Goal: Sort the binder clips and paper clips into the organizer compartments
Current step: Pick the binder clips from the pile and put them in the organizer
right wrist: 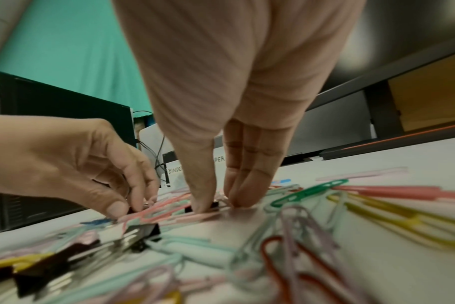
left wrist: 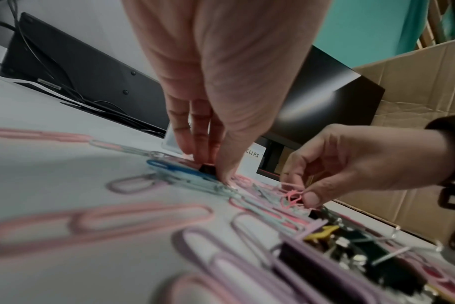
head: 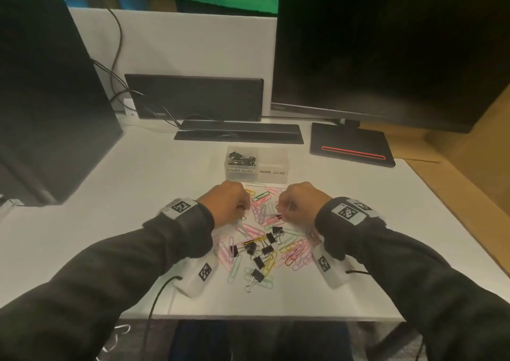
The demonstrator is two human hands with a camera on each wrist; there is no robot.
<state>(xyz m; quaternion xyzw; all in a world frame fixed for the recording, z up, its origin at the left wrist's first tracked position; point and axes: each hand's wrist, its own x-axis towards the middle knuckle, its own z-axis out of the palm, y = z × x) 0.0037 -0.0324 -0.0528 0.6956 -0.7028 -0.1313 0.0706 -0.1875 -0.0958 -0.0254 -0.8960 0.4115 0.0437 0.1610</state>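
Black steel binder clips point(head: 259, 261) lie mixed with pastel wire paper clips point(head: 294, 253) just in front of the clear two-compartment organizer point(head: 256, 177). Left hand point(head: 227, 204) and right hand point(head: 299, 204) each pinch one black clip point(head: 279, 217); lift straight up to shed tangled wires.

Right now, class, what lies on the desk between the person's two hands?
In the head view, coloured paper clips lie scattered between the left hand and the right hand, with no bare stretch.
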